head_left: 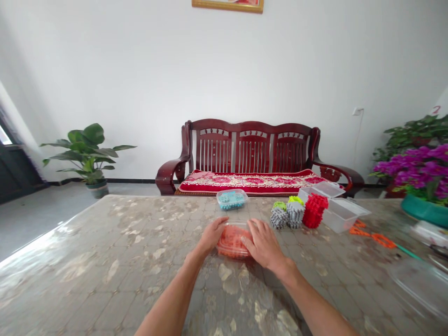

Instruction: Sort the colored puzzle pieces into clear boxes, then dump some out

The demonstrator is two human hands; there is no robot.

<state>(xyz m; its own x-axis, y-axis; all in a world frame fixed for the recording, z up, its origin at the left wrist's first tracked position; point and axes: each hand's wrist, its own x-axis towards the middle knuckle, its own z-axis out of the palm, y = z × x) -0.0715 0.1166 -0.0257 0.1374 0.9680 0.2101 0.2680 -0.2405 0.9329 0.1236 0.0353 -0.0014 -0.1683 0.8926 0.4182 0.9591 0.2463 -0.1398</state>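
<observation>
A clear plastic container (233, 240) full of orange pieces sits on the table in front of me, its lid seeming to be on. My left hand (213, 234) grips its left side, and my right hand (262, 242) lies over its right edge with the thumb on top. Between them the two hands hold the container. Just beyond it stands a second clear container (232, 199) with light blue pieces. Right of my right hand are grey stacks of pieces (296, 214) with yellow-green ones on top, and a red stack (315, 211).
Clear open boxes (339, 213) stand behind the red stack. An orange linked piece (383, 240) with a teal stick lies at the right, near a clear lid (420, 284). Purple flowers in a teal pot (425, 210) stand at the right edge. A wooden bench (252, 149) is beyond the table.
</observation>
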